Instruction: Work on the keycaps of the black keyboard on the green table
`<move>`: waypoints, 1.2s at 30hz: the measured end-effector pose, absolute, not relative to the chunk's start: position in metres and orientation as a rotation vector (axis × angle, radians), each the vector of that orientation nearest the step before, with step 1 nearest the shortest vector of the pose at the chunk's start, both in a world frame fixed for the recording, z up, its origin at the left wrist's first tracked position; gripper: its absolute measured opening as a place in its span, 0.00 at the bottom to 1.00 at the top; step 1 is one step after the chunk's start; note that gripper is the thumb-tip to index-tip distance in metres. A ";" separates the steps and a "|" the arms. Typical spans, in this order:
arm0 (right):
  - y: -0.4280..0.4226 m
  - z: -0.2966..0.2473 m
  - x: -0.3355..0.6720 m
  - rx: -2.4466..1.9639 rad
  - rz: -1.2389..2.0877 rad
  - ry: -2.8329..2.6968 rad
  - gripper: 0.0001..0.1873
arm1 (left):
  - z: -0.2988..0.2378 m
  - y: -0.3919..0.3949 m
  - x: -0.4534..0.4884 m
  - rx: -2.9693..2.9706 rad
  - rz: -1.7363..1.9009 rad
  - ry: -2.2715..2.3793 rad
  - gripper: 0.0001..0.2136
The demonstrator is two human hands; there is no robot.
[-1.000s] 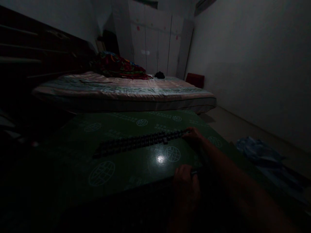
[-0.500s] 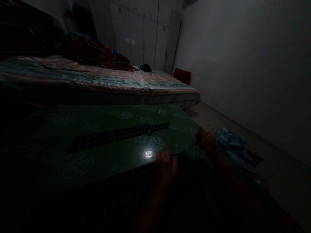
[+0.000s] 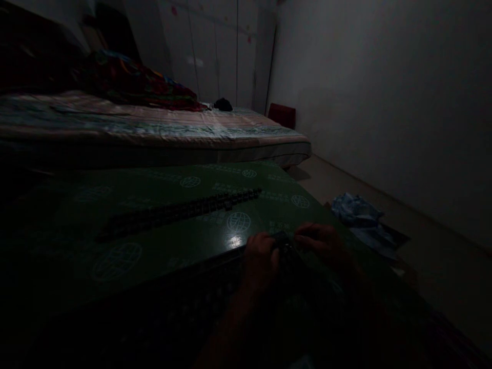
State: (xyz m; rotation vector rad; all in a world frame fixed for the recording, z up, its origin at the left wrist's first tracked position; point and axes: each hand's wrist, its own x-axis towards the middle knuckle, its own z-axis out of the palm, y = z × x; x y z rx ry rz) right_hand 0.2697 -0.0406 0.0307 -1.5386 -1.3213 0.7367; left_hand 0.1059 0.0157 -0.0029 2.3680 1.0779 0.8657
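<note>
Along the near side of the green board lies a dark keyboard [image 3: 215, 287], mostly lost in shadow. My left hand [image 3: 262, 259] is closed over its far edge, near the right end. Just right of that end, my right hand [image 3: 317, 238] pinches its fingers together close to the keyboard corner. Thin wires stuck out of this hand a moment earlier; in the dimness I can hardly see them now. Farther back, rows of loose dark keycaps [image 3: 188, 210] lie in a long slanted strip.
The green board [image 3: 261, 215] has white globe prints and a bright light spot. A bed [image 3: 161, 123] with a patterned sheet and red blanket stands behind it. Crumpled blue cloth [image 3: 357, 210] lies on the right, beyond the board's edge. The room is very dark.
My right hand has moved down and left, from out over the board to beside the keyboard's corner. My left hand stays on the keyboard. The view has shifted slightly.
</note>
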 end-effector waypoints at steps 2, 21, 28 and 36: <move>-0.041 0.030 0.270 -1.526 0.740 -1.357 0.09 | -0.003 0.014 0.108 2.409 0.842 1.059 0.06; -0.028 0.029 0.253 -1.651 0.587 -1.606 0.07 | -0.001 0.009 0.111 2.506 0.564 1.097 0.09; -0.025 0.018 0.251 -1.679 0.547 -1.596 0.08 | 0.006 0.007 0.110 2.518 0.501 1.089 0.10; -0.023 0.008 0.244 -1.867 0.304 -1.535 0.09 | 0.000 0.008 0.113 2.526 0.497 1.111 0.11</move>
